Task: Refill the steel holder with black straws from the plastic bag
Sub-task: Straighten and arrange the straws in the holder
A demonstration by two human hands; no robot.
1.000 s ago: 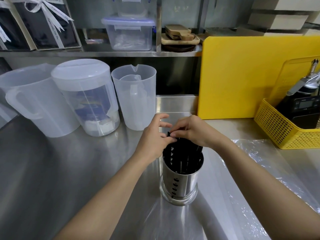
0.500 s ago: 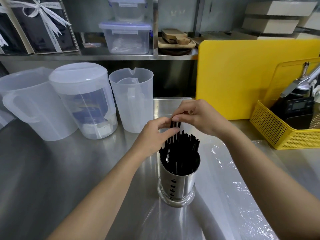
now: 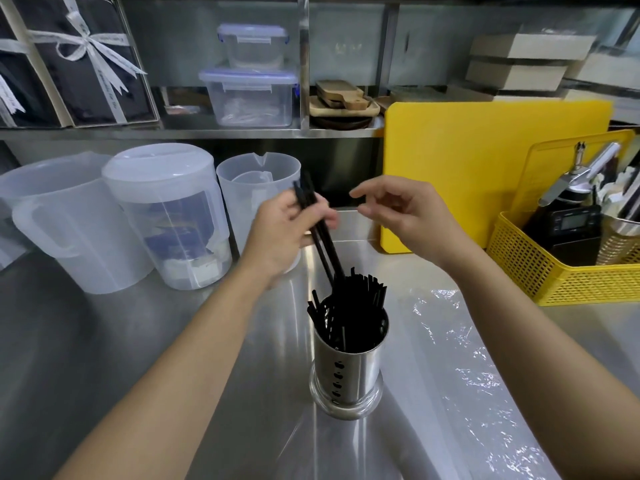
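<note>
A perforated steel holder (image 3: 348,379) stands on the steel counter, packed with several black straws (image 3: 356,306). My left hand (image 3: 284,233) is raised above and behind the holder, shut on a few black straws (image 3: 323,237) that slant down, their lower ends still among the others in the holder. To the right of it, my right hand (image 3: 405,216) hovers with fingers apart and nothing in it. The clear plastic bag (image 3: 460,368) lies flat on the counter right of the holder, under my right forearm.
Three translucent plastic pitchers (image 3: 166,216) stand at the back left. A yellow cutting board (image 3: 485,168) leans against the back shelf. A yellow basket (image 3: 561,271) with tools and a scale sits at the right. Lidded boxes (image 3: 249,95) are on the shelf.
Both hands rose from the holder's rim. My left hand lifted a few straws up and leftward; my right hand let go and moved to the right, fingers apart.
</note>
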